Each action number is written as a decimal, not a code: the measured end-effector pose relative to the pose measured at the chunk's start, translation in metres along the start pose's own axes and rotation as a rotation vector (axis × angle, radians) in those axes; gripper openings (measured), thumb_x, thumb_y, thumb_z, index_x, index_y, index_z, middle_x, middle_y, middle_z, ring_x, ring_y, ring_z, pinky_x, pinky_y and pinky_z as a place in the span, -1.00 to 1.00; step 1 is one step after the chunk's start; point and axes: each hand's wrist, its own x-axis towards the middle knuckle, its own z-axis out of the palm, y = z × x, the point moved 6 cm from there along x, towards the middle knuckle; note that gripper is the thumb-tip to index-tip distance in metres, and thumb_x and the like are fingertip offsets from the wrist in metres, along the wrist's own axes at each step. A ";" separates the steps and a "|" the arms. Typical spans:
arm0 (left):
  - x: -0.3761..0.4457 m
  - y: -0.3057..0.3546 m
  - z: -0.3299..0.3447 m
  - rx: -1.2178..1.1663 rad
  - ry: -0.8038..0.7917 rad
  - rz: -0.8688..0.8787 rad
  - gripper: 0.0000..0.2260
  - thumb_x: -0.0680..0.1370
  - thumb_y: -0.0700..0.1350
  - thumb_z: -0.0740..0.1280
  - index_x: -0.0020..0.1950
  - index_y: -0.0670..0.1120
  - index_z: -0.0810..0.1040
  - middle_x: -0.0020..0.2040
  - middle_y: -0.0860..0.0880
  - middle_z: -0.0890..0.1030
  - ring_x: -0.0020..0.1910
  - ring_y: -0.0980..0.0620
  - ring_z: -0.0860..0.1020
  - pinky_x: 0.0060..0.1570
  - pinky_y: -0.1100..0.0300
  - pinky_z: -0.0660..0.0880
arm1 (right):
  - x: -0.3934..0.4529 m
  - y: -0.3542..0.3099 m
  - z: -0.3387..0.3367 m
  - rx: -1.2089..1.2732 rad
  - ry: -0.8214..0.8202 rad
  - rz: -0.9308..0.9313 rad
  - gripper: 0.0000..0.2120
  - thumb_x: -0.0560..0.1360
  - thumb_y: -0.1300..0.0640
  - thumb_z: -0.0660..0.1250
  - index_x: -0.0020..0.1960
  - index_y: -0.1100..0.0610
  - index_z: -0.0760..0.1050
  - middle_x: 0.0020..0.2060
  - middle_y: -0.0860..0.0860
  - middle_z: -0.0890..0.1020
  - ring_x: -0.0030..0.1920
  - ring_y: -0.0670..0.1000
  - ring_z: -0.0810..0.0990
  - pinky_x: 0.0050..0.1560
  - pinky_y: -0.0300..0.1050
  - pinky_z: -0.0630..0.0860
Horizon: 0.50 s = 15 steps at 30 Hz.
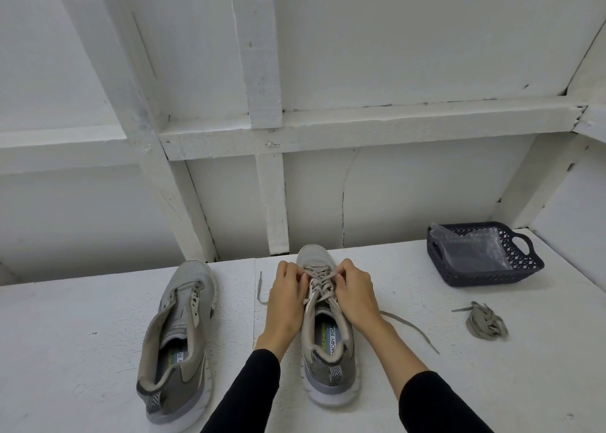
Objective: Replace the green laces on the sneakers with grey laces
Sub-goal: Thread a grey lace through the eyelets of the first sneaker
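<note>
Left hand: fingers curled, pinching the grey lace at the upper eyelets.
Right hand: fingers curled, pinching the same lace from the opposite side.
Sneaker in work: upright on the counter between both hands; lace ends trail loose to either side.
Second sneaker: just left of the left hand, unlaced.
Spare lace bundle: well right of the right hand.
Basket: beyond the bundle, holding a clear plastic bag.
Green laces: none visible.
Risk: uneven pulling would likely leave mismatched ends; a skipped eyelet would force re-threading.
</note>
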 end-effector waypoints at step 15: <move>0.011 0.000 -0.010 -0.271 -0.269 -0.079 -0.82 0.57 -0.17 0.37 -0.12 0.13 0.60 -0.06 0.12 0.64 -0.05 0.18 0.58 -0.10 0.43 0.47 | -0.010 -0.005 -0.013 0.267 -0.156 -0.062 -0.83 0.54 0.27 0.33 -0.01 0.07 0.66 -0.14 -0.13 0.66 -0.07 -0.23 0.60 -0.03 -0.46 0.45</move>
